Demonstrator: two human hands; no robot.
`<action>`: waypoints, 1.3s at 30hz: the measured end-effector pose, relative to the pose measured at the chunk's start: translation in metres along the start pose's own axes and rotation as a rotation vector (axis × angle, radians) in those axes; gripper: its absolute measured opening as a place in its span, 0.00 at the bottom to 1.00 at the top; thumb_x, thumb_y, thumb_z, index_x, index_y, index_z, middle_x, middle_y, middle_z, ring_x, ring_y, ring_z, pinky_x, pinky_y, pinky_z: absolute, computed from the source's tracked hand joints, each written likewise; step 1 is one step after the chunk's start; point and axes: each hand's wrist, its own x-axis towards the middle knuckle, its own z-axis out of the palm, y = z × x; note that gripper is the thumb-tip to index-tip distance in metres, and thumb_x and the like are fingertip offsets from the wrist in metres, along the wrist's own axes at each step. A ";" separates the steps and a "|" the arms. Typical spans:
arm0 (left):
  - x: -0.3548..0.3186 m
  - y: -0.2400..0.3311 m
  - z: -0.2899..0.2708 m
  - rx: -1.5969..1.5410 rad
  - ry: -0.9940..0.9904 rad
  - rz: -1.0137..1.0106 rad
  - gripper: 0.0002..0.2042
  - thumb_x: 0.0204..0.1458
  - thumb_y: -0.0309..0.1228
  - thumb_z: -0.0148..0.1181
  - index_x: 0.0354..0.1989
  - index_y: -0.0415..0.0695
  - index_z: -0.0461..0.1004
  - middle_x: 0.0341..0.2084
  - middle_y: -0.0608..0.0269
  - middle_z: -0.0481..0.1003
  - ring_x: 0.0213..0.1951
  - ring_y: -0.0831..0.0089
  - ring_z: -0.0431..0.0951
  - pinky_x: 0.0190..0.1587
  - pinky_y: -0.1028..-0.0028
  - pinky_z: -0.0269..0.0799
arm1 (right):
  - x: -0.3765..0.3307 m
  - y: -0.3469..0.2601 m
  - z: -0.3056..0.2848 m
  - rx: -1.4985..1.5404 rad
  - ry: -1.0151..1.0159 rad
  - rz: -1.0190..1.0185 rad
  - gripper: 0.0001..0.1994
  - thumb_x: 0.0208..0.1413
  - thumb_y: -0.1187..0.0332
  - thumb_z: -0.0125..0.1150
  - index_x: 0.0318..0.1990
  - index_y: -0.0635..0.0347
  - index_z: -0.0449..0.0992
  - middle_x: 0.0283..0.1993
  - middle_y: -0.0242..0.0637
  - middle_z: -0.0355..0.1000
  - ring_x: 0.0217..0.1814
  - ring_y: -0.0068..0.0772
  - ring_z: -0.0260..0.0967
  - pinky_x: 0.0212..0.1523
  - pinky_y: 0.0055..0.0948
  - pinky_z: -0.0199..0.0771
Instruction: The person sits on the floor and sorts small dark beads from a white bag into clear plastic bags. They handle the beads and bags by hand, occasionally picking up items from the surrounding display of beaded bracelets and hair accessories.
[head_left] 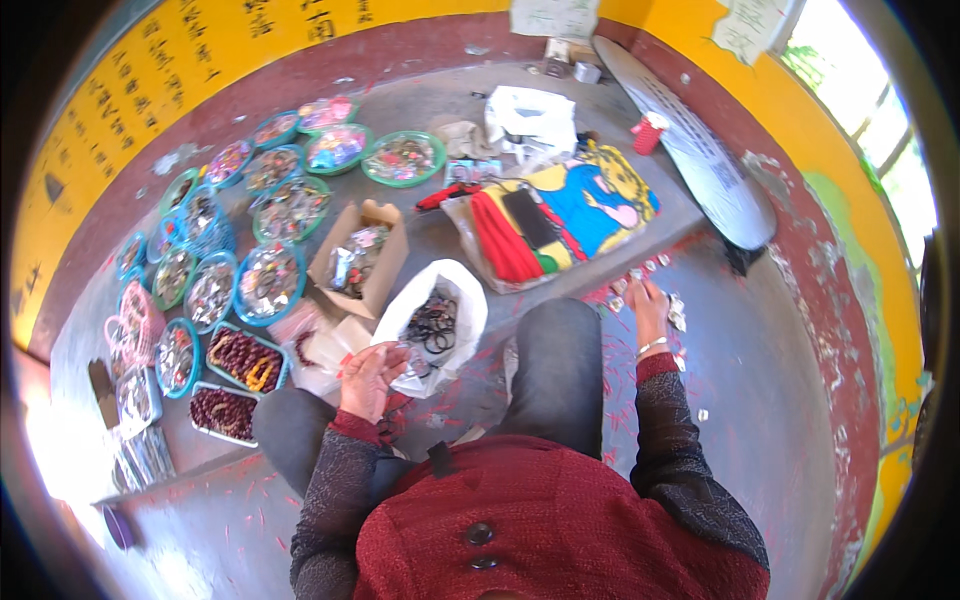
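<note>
We see a spread of round baskets [268,283] full of trinkets along the left of the grey floor [760,400], with two trays of dark red beads [243,358] nearest us. Beyond them sits an open cardboard box [358,258], a bright cartoon-print bag [580,205] (red cloth spilling out) and a white plastic bag [530,120] by the yellow wall [180,60].

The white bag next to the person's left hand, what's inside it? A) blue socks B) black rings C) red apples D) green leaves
B: the open white bag shows a pile of black rings inside, just beyond the left hand.
</note>
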 end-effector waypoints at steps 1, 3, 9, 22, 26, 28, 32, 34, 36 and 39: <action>0.001 0.001 0.002 -0.023 -0.011 0.004 0.11 0.55 0.27 0.49 0.41 0.34 0.71 0.35 0.51 0.75 0.40 0.61 0.76 0.42 0.69 0.74 | -0.011 -0.056 0.033 0.140 -0.026 -0.061 0.10 0.52 0.65 0.56 0.29 0.63 0.74 0.25 0.30 0.70 0.26 0.20 0.67 0.26 0.20 0.65; 0.000 0.001 0.002 -0.052 -0.018 0.042 0.10 0.54 0.28 0.49 0.40 0.35 0.72 0.36 0.51 0.74 0.40 0.59 0.76 0.42 0.68 0.75 | -0.042 -0.129 0.089 0.340 -0.321 -0.087 0.10 0.51 0.64 0.57 0.35 0.63 0.74 0.28 0.30 0.72 0.30 0.19 0.68 0.33 0.17 0.65; 0.000 0.002 0.002 -0.175 0.030 0.004 0.10 0.54 0.28 0.49 0.39 0.35 0.72 0.35 0.50 0.75 0.40 0.59 0.76 0.43 0.67 0.74 | -0.117 -0.104 0.233 0.386 -1.191 0.067 0.14 0.49 0.68 0.61 0.42 0.63 0.72 0.36 0.29 0.71 0.38 0.18 0.66 0.39 0.19 0.66; 0.008 -0.012 0.006 -0.056 0.090 -0.118 0.09 0.53 0.20 0.48 0.41 0.34 0.71 0.36 0.51 0.74 0.38 0.64 0.77 0.40 0.73 0.76 | -0.140 -0.081 0.239 0.251 -1.091 0.085 0.06 0.50 0.73 0.59 0.34 0.67 0.75 0.28 0.31 0.72 0.29 0.18 0.67 0.31 0.19 0.68; 0.009 -0.013 0.004 0.082 0.139 -0.157 0.08 0.54 0.21 0.48 0.40 0.33 0.71 0.35 0.51 0.75 0.37 0.63 0.78 0.36 0.74 0.77 | -0.140 -0.085 0.238 0.188 -1.092 0.004 0.06 0.50 0.75 0.58 0.34 0.67 0.76 0.29 0.29 0.73 0.31 0.16 0.67 0.33 0.18 0.68; 0.008 -0.007 0.006 0.069 0.109 -0.164 0.09 0.54 0.23 0.48 0.41 0.34 0.71 0.34 0.53 0.75 0.37 0.67 0.78 0.35 0.75 0.76 | -0.139 -0.085 0.239 0.207 -1.075 0.039 0.07 0.50 0.75 0.57 0.36 0.67 0.76 0.30 0.30 0.73 0.32 0.16 0.67 0.34 0.18 0.69; 0.005 -0.001 0.003 -0.037 0.059 -0.190 0.09 0.54 0.23 0.48 0.42 0.35 0.71 0.35 0.53 0.75 0.38 0.66 0.78 0.37 0.75 0.76 | -0.141 -0.099 0.236 0.236 -1.092 0.004 0.07 0.50 0.78 0.54 0.37 0.66 0.76 0.32 0.31 0.73 0.33 0.17 0.68 0.35 0.19 0.69; 0.005 0.002 0.002 -0.104 0.021 -0.201 0.10 0.55 0.23 0.47 0.42 0.35 0.71 0.36 0.51 0.75 0.38 0.64 0.77 0.38 0.73 0.76 | -0.139 -0.100 0.234 0.238 -1.105 -0.143 0.08 0.50 0.79 0.54 0.36 0.65 0.77 0.31 0.32 0.73 0.33 0.19 0.68 0.35 0.19 0.69; 0.004 0.003 0.001 -0.152 -0.007 -0.203 0.10 0.55 0.23 0.46 0.43 0.35 0.70 0.37 0.50 0.75 0.39 0.63 0.77 0.40 0.72 0.75 | -0.137 -0.100 0.233 0.227 -1.119 -0.260 0.08 0.49 0.81 0.53 0.35 0.63 0.78 0.31 0.33 0.73 0.33 0.20 0.69 0.35 0.19 0.69; 0.003 0.004 -0.001 -0.192 -0.041 -0.209 0.11 0.54 0.22 0.45 0.44 0.33 0.69 0.38 0.48 0.74 0.41 0.60 0.76 0.44 0.70 0.74 | -0.134 -0.097 0.232 0.209 -1.129 -0.362 0.09 0.47 0.82 0.52 0.33 0.62 0.78 0.30 0.34 0.73 0.33 0.23 0.69 0.34 0.19 0.69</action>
